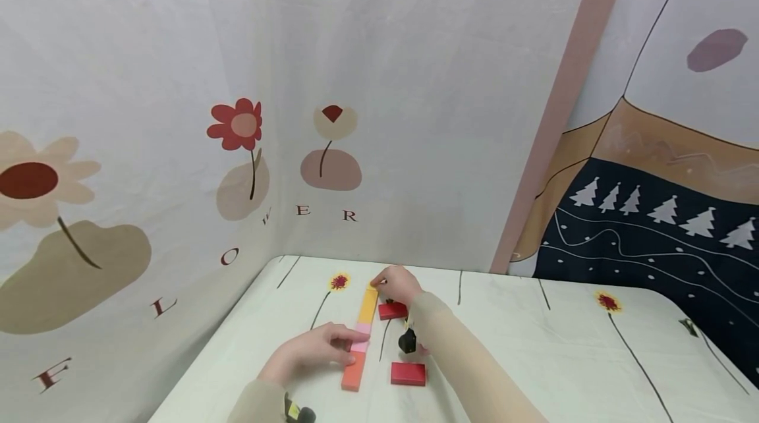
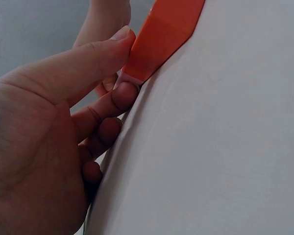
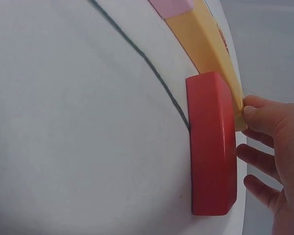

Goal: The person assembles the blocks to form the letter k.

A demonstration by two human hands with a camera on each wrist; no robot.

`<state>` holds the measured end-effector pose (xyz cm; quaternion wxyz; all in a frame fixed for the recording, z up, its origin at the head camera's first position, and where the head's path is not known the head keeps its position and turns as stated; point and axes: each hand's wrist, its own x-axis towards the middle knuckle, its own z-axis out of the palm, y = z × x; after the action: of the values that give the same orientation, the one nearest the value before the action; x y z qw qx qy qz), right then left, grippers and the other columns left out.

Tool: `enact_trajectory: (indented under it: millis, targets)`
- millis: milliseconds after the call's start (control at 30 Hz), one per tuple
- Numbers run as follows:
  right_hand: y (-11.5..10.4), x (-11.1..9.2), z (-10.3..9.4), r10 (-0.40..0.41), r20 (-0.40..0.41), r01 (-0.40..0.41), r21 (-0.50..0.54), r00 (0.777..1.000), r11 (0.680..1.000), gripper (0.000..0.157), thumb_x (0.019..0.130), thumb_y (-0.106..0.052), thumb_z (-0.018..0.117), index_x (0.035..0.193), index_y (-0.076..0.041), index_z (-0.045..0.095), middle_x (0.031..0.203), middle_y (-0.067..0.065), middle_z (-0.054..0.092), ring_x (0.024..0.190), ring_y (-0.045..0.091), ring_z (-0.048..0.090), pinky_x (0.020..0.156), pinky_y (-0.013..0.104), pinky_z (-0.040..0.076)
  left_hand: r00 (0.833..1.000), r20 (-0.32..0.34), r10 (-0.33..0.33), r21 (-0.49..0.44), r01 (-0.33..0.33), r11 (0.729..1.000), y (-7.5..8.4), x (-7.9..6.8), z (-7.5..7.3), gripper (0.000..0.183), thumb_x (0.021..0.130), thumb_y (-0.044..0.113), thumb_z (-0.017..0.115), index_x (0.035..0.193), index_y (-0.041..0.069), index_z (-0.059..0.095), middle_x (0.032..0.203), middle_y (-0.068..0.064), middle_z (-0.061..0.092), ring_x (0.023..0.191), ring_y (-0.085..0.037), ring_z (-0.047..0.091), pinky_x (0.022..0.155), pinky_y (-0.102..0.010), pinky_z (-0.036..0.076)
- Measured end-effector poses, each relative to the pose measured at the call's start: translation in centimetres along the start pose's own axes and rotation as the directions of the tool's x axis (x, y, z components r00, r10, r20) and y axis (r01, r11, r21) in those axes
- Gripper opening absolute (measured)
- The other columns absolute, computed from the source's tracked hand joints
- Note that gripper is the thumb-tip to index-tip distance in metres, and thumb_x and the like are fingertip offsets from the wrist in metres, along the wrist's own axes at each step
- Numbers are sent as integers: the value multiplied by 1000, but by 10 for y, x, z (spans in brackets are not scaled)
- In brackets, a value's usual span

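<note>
A row of blocks runs away from me: an orange block (image 1: 352,373) nearest, a pink block (image 1: 360,336) in the middle, and a long yellow block (image 1: 367,304) beyond, with a paler yellow end piece (image 3: 240,123). My left hand (image 1: 317,347) lies at the row's left, its thumb at the orange block and a finger over the pink one. Up close in the left wrist view, its fingertips (image 2: 125,97) are right beside the blocks. At the far end, my right hand (image 1: 400,284) pinches the yellow end piece between thumb and finger.
Right of the row lie two red blocks: a far one (image 1: 393,311) beneath my right wrist and a near one (image 1: 408,374). A white cloth (image 1: 516,344) printed with flowers covers the table. Printed curtains (image 1: 415,113) hang behind and at the sides.
</note>
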<state>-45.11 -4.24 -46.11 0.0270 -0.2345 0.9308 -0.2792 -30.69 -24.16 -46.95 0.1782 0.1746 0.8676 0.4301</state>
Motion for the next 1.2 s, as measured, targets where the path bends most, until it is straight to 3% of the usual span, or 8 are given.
enact_trajectory:
  millis: [633, 967, 1200]
  targets:
    - [0, -6, -7, -5, 31, 6, -9, 1000, 1000, 17, 91, -19, 69, 106, -22, 77, 104, -5, 68, 80, 12, 54, 68, 24, 48, 1000, 10, -6, 19, 5, 1000, -2, 3, 1, 40, 85, 26, 74, 124, 33, 67, 116, 4, 59, 106, -21, 47, 96, -55, 36]
    - [-4, -28, -33, -149, 63, 158, -189, 987, 969, 29, 92, -23, 68, 121, -19, 70, 119, -3, 66, 106, 18, 59, 87, 32, 49, 1000, -13, -24, -11, 24, 1000, -4, 2, 4, 40, 84, 30, 75, 123, 35, 67, 119, 2, 57, 109, -23, 46, 97, -58, 35]
    - [-6, -44, -42, -218, 110, 239, -262, 970, 935, 32, 92, -27, 68, 124, -21, 68, 122, -6, 65, 116, 13, 57, 96, 33, 46, 999, -16, -32, -20, 31, 999, -5, -2, 1, 43, 83, 30, 76, 125, 32, 66, 121, 2, 58, 108, -23, 47, 97, -56, 36]
